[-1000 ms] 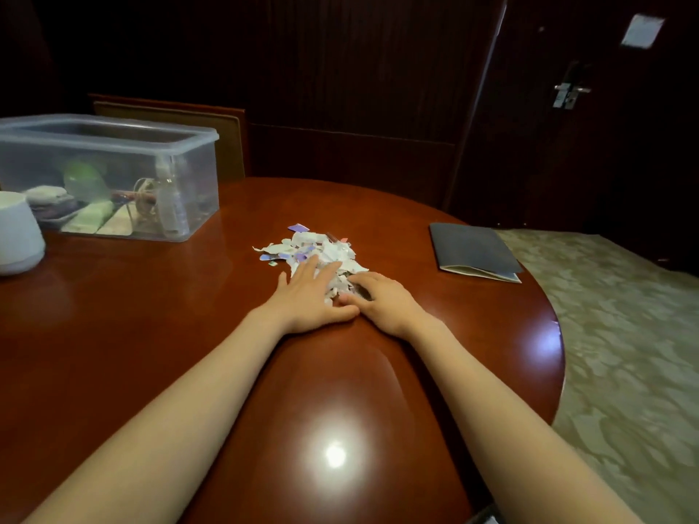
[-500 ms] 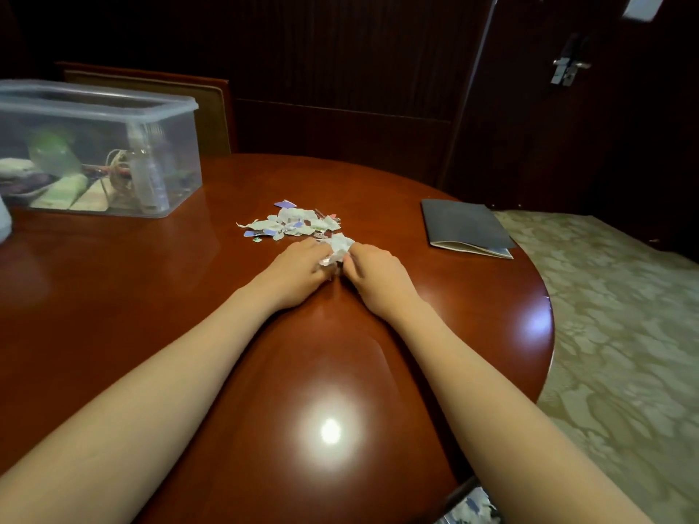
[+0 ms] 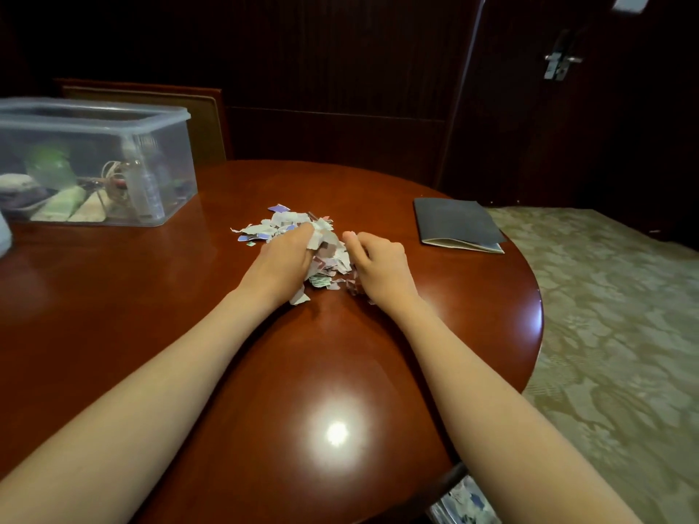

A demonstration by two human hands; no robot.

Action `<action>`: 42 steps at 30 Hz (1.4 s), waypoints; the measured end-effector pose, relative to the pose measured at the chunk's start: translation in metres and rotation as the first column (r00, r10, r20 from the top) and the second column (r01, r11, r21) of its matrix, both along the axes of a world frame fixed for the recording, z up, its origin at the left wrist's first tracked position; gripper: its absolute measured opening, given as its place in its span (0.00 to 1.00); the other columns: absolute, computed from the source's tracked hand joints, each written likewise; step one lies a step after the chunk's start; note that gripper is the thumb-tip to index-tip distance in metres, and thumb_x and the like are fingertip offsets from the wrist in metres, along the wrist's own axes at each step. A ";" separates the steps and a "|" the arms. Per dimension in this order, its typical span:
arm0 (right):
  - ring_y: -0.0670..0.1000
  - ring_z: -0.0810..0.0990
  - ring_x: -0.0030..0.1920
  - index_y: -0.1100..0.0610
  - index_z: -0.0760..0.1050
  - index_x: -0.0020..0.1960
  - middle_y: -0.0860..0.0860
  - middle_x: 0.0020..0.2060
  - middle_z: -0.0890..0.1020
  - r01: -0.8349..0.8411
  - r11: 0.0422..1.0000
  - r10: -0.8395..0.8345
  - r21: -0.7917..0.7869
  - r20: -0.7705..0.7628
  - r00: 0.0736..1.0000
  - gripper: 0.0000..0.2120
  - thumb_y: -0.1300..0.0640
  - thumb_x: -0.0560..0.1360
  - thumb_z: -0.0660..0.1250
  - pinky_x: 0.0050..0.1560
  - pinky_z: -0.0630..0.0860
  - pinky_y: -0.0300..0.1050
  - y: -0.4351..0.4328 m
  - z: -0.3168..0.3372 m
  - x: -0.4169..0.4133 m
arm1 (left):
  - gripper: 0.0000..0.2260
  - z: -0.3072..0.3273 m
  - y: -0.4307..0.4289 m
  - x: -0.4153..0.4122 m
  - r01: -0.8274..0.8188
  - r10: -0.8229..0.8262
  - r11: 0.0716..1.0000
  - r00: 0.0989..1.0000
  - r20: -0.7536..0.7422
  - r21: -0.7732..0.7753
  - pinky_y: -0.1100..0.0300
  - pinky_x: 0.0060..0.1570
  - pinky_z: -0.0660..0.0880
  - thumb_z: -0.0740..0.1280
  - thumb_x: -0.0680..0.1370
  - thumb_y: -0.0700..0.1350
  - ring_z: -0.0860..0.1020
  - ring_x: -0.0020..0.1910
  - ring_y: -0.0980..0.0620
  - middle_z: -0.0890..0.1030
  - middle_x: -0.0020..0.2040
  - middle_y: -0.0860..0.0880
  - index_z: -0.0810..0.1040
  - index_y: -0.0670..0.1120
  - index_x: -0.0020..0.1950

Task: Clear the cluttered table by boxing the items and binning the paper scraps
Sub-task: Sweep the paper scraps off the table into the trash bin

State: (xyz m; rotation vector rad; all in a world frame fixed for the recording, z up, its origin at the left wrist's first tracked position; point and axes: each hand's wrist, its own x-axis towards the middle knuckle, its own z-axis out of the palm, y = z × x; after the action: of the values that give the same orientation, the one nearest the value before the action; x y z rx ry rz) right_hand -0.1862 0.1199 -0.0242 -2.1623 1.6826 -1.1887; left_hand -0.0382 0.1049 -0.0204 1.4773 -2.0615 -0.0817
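Scraps [image 3: 329,255] had bunched higher between my left hand [image 3: 285,259] and right hand [image 3: 382,264], both curled around them. The box [image 3: 94,119] far left of them looked packed; binning remained, I judged.

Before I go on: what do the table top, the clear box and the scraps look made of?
The table top: likely wood or veneer, red-brown, glossy lacquer; it mirrors a lamp as a bright spot.
The clear box: seemingly rigid plastic, slightly frosted; contents show through its walls.
The scraps: thin printed paper, white with colour patches; ragged torn edges.
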 end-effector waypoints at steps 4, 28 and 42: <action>0.49 0.66 0.28 0.57 0.64 0.30 0.50 0.26 0.69 0.108 0.994 -0.108 0.021 0.034 0.994 0.22 0.51 0.82 0.51 0.31 0.60 0.45 0.002 -0.001 -0.001 | 0.15 0.001 0.005 0.000 -0.020 0.019 1.000 0.999 -0.049 -0.019 0.53 0.41 0.66 0.50 0.83 0.48 0.75 0.45 0.39 0.77 0.45 0.39 0.70 0.39 0.50; 0.60 0.69 0.61 0.62 0.65 0.65 0.59 0.62 0.69 0.226 0.962 -0.108 0.155 -0.543 0.832 0.18 0.52 0.81 0.52 0.58 0.68 0.52 -0.031 -0.004 0.036 | 0.18 0.003 -0.006 0.019 -0.183 0.213 0.970 0.956 -0.200 0.161 0.57 0.36 0.59 0.55 0.80 0.45 0.68 0.38 0.45 0.67 0.30 0.48 0.62 0.45 0.30; 0.53 0.68 0.30 0.59 0.64 0.30 0.51 0.27 0.67 0.220 0.967 -0.168 0.127 -0.326 0.930 0.20 0.58 0.80 0.54 0.30 0.62 0.42 -0.035 0.034 0.040 | 0.19 0.020 0.003 0.020 -0.132 0.161 0.984 0.944 -0.289 0.119 0.61 0.32 0.63 0.56 0.81 0.47 0.67 0.30 0.52 0.68 0.30 0.52 0.65 0.49 0.30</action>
State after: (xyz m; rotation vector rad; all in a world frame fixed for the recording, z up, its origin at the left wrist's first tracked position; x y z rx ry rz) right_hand -0.1463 0.0847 0.0097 -2.2141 2.0837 -0.7399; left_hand -0.0183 0.1082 -0.0008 1.5666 -1.7222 -0.3311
